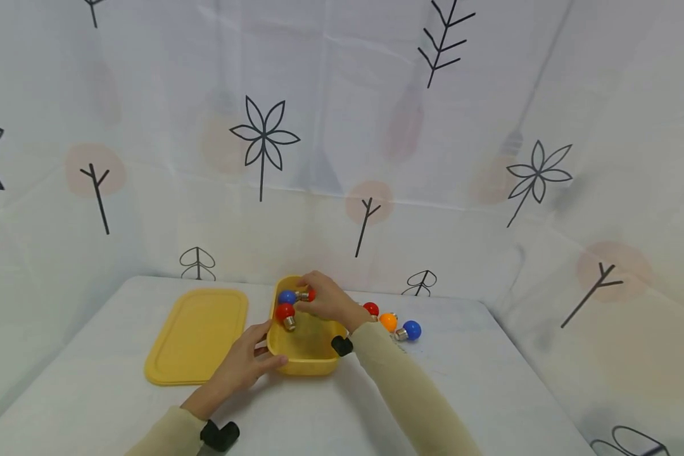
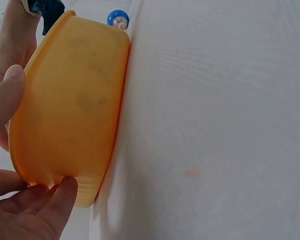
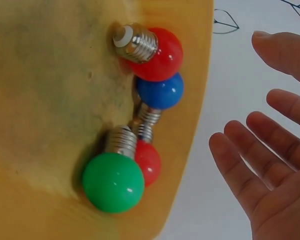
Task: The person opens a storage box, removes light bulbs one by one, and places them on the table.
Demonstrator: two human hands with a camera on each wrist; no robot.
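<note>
My left hand [image 1: 249, 358] holds the left near corner of a yellow plastic container [image 1: 313, 367], its thumb by the rim and its fingers against the wall. Over the container's right side is my right hand [image 1: 332, 300], fingers spread with nothing between them in the right wrist view. Inside lie a red light bulb [image 3: 162, 54], a blue bulb [image 3: 161, 91], a second red bulb [image 3: 149, 165] and a green bulb [image 3: 113, 182]. The right hand hides the green one in the head view.
Left of the container lies a flat yellow lid [image 1: 196, 335]. Right of it on the white table are a red bulb [image 1: 371, 308], an orange bulb [image 1: 388, 322] and a blue bulb [image 1: 412, 330]. A patterned white cloth [image 1: 319, 158] hangs behind.
</note>
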